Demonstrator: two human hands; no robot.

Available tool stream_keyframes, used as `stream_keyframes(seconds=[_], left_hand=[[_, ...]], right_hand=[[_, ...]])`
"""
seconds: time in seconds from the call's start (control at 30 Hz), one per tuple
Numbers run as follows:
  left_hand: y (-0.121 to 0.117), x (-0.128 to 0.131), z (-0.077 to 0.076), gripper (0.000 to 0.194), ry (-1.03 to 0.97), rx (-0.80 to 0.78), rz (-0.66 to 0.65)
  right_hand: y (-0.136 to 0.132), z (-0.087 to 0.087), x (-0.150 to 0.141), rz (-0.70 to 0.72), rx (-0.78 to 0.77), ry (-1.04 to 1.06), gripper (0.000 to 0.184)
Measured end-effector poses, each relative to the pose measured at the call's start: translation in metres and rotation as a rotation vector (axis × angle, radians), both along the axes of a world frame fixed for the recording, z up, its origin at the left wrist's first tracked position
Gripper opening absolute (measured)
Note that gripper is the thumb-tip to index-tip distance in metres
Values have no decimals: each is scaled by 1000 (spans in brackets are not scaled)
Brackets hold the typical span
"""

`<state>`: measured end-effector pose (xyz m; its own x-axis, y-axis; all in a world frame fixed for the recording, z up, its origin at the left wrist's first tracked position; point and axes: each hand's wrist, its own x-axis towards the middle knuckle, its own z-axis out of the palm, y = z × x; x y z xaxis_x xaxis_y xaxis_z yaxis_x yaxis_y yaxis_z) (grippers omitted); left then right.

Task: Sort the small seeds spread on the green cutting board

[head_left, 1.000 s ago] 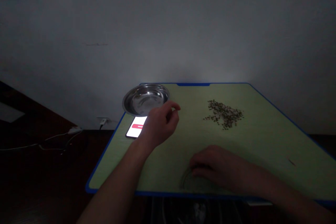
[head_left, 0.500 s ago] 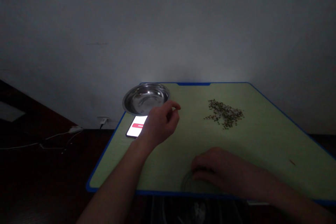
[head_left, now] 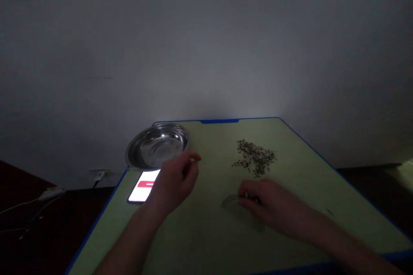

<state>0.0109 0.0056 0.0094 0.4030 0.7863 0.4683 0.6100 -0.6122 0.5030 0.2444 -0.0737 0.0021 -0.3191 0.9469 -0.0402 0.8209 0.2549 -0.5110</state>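
Head view: the right hand (head_left: 267, 202) appears to pinch a faint, curved item (head_left: 229, 200) over the near half of the table (head_left: 200, 245), short of the near edge. Dish or coil, I cannot tell in this gloom. Judged light and thin, possibly slippery; stiffness undetermined. Best hold: its rim, thumb opposite fingers.

The left hand (head_left: 176, 180) is loosely curled, thumb standing off the forefinger, nothing seen between; contact with the basin (head_left: 159, 146) beside it cannot be confirmed. The basin occupies the far left corner. A lit phone (head_left: 140, 189) lies along the left edge, partly hidden by that hand. Dark bits (head_left: 256, 157) lie scattered toward the far edge, beyond the right hand; avoid brushing them.
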Motion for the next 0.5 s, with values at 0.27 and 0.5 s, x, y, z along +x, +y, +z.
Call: stream_keyframes(seconds=[0.27,0.5], left_hand=[[1,-3,1,21,71,-65,43],[-14,-6,18,22,-33,-102,-12]], right_hand=[[42,-5,2,-36,149,-113,10],[71,4,52,-154,208,-93,16]])
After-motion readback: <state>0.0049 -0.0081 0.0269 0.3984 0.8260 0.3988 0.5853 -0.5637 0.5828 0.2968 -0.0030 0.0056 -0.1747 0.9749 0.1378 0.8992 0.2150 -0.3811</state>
